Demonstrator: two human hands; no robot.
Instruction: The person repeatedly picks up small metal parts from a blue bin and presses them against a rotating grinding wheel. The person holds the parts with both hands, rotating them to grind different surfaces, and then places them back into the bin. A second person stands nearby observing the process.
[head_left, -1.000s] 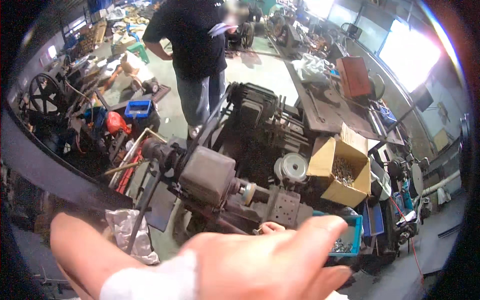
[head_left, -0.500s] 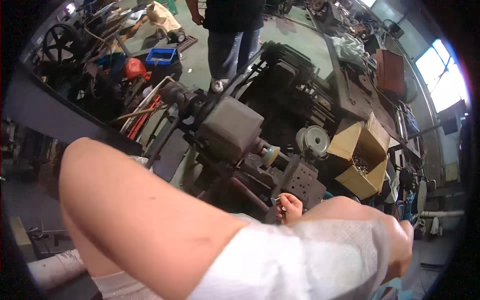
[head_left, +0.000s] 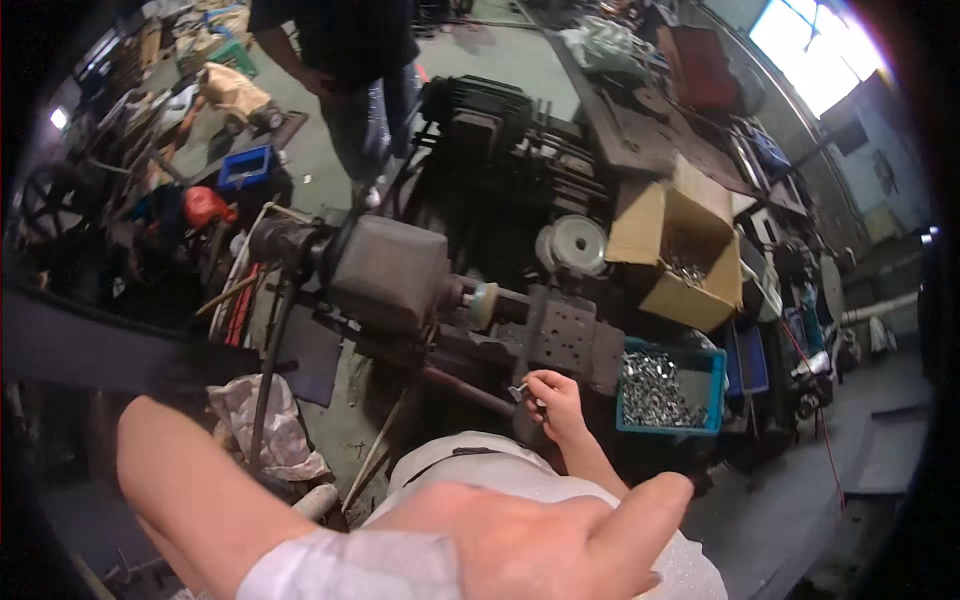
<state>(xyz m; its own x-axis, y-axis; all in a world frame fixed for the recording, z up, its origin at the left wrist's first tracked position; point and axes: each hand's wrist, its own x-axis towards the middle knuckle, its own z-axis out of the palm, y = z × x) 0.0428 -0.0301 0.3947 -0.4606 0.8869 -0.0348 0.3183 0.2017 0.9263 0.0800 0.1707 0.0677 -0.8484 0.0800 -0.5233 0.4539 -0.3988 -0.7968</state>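
My right hand [head_left: 552, 398] is closed, with a small metal piece [head_left: 519, 391] pinched between thumb and fingers. It is at the near side of a dark lathe-like machine, just in front of the block with drilled holes [head_left: 562, 335]. Left of that block, a ring-shaped part [head_left: 482, 305] sits on the spindle beside the grey housing [head_left: 390, 270]. My left arm [head_left: 200, 480] is bent at the lower left, and its hand does not show. A blurred stretch of bare skin fills the bottom middle.
To the right stands a turquoise bin [head_left: 716, 390] of small shiny metal parts. Behind it is an open cardboard box [head_left: 690, 300] with metal pieces inside. A round metal wheel [head_left: 575, 245] lies beyond the block. Another person [head_left: 350, 60] stands behind the machine, near a blue crate [head_left: 245, 168].
The view has shifted, bringing the turquoise bin into sight. My left arm has dropped lower in the picture. The right hand still grips the small metal piece by the drilled block.
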